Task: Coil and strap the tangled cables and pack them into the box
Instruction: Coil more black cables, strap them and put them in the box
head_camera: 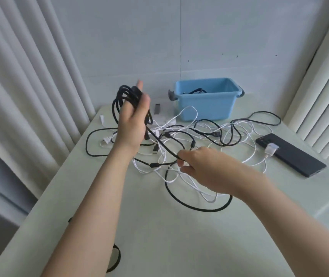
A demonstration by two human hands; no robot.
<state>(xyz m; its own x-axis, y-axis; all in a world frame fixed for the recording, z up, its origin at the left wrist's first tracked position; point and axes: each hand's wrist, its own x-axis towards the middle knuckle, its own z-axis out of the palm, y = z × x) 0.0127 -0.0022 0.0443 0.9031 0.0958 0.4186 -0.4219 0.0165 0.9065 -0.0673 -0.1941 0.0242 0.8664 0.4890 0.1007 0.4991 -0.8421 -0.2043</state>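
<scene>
My left hand [132,120] is raised above the table and grips a bundle of black cable loops [124,98]. A strand of the same black cable [160,145] runs down and right to my right hand [203,166], which pinches it just above the table. Beneath and beyond my hands lies a tangle of black and white cables [215,134]. A blue plastic box [207,100] stands at the back of the table, with a dark cable lying inside it.
A black phone [291,156] with a white plug [270,150] on it lies at the right. A small dark strap [157,109] lies left of the box. Curtains hang at both sides. A black loop [115,258] hangs at the table's left edge.
</scene>
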